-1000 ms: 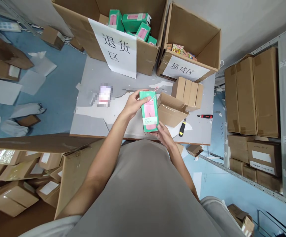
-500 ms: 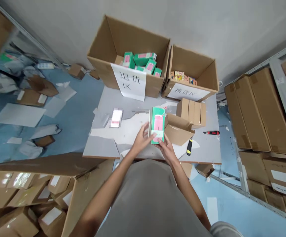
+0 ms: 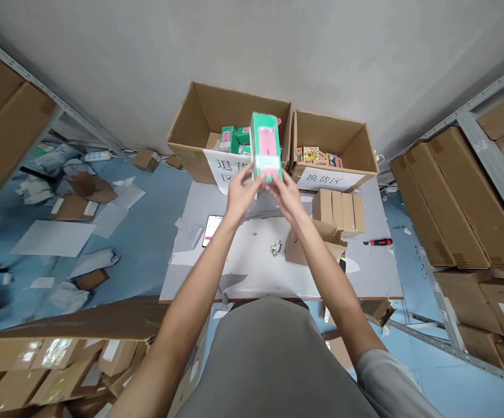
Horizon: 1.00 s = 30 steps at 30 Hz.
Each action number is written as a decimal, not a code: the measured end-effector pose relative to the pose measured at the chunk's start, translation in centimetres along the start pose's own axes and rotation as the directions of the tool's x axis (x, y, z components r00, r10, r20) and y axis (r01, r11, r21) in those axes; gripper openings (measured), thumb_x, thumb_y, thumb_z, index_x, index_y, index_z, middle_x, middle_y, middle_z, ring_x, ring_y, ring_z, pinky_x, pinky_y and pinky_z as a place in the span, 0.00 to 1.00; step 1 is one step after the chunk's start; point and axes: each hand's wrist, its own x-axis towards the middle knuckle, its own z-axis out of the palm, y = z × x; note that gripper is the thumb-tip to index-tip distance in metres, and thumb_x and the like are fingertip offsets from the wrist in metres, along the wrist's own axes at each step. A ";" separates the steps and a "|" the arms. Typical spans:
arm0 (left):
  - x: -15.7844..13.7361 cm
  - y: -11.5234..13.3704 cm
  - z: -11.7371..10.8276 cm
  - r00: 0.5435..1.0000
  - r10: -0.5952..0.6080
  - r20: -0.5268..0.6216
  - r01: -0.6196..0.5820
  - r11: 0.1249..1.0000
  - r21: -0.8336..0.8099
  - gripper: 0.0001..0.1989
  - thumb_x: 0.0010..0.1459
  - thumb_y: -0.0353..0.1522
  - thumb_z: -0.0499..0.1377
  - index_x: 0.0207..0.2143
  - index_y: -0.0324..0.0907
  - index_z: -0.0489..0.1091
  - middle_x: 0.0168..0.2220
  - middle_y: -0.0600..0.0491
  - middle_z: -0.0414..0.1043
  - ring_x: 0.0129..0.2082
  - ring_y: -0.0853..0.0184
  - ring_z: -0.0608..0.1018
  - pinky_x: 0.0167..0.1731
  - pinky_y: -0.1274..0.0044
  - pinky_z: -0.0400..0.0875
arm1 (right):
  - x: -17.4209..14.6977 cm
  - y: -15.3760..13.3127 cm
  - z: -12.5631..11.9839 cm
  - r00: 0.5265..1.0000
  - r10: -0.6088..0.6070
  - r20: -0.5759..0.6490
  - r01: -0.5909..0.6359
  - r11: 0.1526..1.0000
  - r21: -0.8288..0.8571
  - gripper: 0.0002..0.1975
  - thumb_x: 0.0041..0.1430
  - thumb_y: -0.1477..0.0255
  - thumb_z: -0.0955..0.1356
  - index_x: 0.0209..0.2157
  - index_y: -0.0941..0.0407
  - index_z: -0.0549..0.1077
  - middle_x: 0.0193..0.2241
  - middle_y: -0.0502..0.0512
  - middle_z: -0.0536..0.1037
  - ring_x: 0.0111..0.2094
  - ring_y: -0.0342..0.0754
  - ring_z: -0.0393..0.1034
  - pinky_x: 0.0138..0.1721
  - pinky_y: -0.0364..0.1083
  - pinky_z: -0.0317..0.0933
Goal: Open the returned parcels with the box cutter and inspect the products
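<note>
A green and pink product box is held up in both my hands. My left hand grips its lower left side, and my right hand its lower right. The box stands tilted in front of a large cardboard box, hiding part of it and its handwritten white paper sign. Inside that carton lie several similar green boxes. To its right, a second cardboard box with a white sign contains small colourful packages.
On the table are a phone, an opened small carton, a row of brown boxes, a red-black utility knife and a crumpled scrap. A big carton of parcels stands at lower left. Shelves rise at right.
Both my hands have moved the green and pink box forward, from over the table to in front of the left carton. The scrap on the table has come into sight.
</note>
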 end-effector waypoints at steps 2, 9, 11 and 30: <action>4.7 0.9 0.1 0.995 0.099 0.010 -0.099 0.993 0.070 0.42 0.65 0.57 0.73 0.70 0.43 0.74 0.73 0.37 0.74 0.78 0.44 0.71 0.72 0.55 0.75 | 4.7 -1.3 0.3 0.999 -0.035 -0.012 0.035 0.999 -0.007 0.39 0.75 0.44 0.73 0.76 0.50 0.69 0.72 0.59 0.77 0.67 0.56 0.79 0.70 0.60 0.77; 2.6 -7.3 -0.8 0.997 0.030 -0.065 -0.014 0.971 0.239 0.27 0.69 0.47 0.70 0.63 0.40 0.77 0.68 0.37 0.78 0.72 0.48 0.77 0.75 0.57 0.70 | 1.2 3.6 -5.8 0.999 -0.033 0.032 0.041 0.965 -0.260 0.46 0.62 0.40 0.79 0.71 0.54 0.75 0.73 0.67 0.76 0.74 0.64 0.72 0.73 0.66 0.69; -3.5 -11.4 -0.3 0.988 -0.147 -0.036 0.151 0.938 0.313 0.24 0.68 0.41 0.69 0.61 0.38 0.78 0.64 0.37 0.81 0.66 0.49 0.82 0.71 0.56 0.74 | -4.9 5.8 -8.9 1.000 0.019 -0.003 -0.019 0.953 -0.304 0.41 0.58 0.40 0.81 0.62 0.53 0.82 0.67 0.66 0.82 0.69 0.64 0.77 0.73 0.65 0.70; -18.0 -20.7 8.7 0.766 -0.620 0.169 0.135 0.412 0.901 0.32 0.57 0.27 0.68 0.65 0.41 0.76 0.71 0.33 0.68 0.69 0.40 0.73 0.71 0.54 0.70 | -23.8 8.1 -30.4 0.988 -0.078 -0.136 -0.095 0.390 -0.916 0.26 0.82 0.52 0.64 0.61 0.52 0.86 0.71 0.70 0.72 0.76 0.69 0.62 0.79 0.72 0.58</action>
